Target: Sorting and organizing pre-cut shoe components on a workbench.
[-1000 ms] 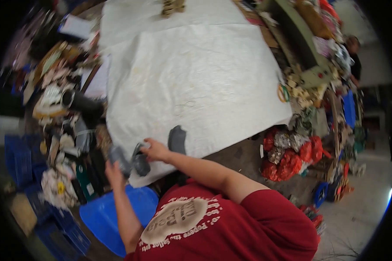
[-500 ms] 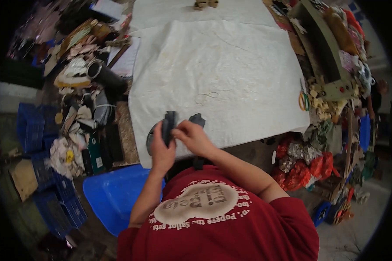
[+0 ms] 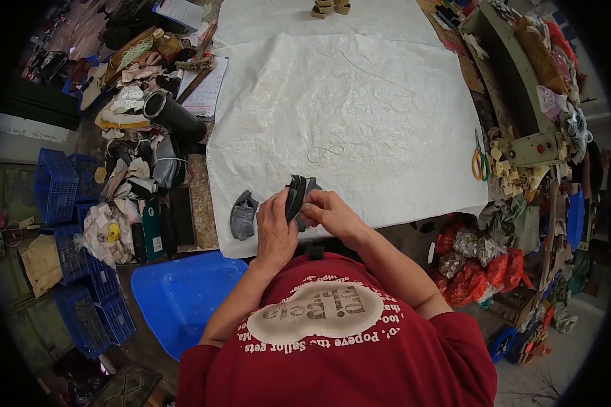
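Observation:
Near the front edge of the white-covered table, my left hand (image 3: 273, 227) is closed round a stack of thin dark curved pieces (image 3: 294, 197) held on edge. My right hand (image 3: 329, 211) is beside the stack, fingertips pinched at a grey piece between the hands. How much of it the fingers grip is partly hidden. Just past the right fingers, some dark grey material (image 3: 312, 184) shows on the sheet. To the left of my left hand lies a grey curved pile (image 3: 243, 217), apart from the hand.
White sheeting (image 3: 271, 108) covers the table, with a loose loop of string (image 3: 326, 153) on it. Scissors (image 3: 480, 163) lie at the right edge. A blue tub (image 3: 176, 298) stands below the left front corner. Scraps and a dark cylinder (image 3: 173, 117) crowd the left side; red bags (image 3: 472, 278) sit right.
Both hands have shifted right, the left hand carrying the dark stack away from the grey pile. That pile is now uncovered, and the right hand is nearer the material on the right.

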`<state>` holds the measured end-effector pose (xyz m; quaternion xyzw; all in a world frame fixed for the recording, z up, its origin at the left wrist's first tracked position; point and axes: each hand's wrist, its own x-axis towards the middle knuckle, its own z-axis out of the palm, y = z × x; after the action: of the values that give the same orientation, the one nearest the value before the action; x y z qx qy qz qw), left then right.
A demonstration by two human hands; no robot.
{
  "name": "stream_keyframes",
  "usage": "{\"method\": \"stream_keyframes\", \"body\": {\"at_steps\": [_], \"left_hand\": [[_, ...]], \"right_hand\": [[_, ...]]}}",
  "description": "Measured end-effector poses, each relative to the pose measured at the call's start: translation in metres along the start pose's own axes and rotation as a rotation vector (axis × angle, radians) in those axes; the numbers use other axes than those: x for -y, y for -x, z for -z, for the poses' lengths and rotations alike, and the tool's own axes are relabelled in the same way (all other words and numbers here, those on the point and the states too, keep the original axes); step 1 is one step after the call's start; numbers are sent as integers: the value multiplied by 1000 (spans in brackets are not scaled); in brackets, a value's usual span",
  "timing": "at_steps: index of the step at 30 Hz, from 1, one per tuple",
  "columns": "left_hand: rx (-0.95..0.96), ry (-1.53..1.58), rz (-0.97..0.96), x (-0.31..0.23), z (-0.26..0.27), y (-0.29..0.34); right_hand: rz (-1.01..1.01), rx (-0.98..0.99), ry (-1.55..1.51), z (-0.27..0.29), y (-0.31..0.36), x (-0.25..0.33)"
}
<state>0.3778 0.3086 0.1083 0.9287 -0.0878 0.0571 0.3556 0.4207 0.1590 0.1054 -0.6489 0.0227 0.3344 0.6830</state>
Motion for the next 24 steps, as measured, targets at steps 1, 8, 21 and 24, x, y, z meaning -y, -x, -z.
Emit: {"method": "stream_keyframes", "body": {"at_steps": [1,8,21,24], "left_hand": [[11,126,66,-1,0,-2],[91,426,257,-12,-12,-8],[275,633,240,-36,-24,-20],[274,756,302,-28,-40,-21]], "right_hand": [[-15,33,-59,3,-1,1],[-67,76,-120,23,1,-11],[68,32,-171,44,32,-17],[96,-40,-126,48,40,-12]]}}
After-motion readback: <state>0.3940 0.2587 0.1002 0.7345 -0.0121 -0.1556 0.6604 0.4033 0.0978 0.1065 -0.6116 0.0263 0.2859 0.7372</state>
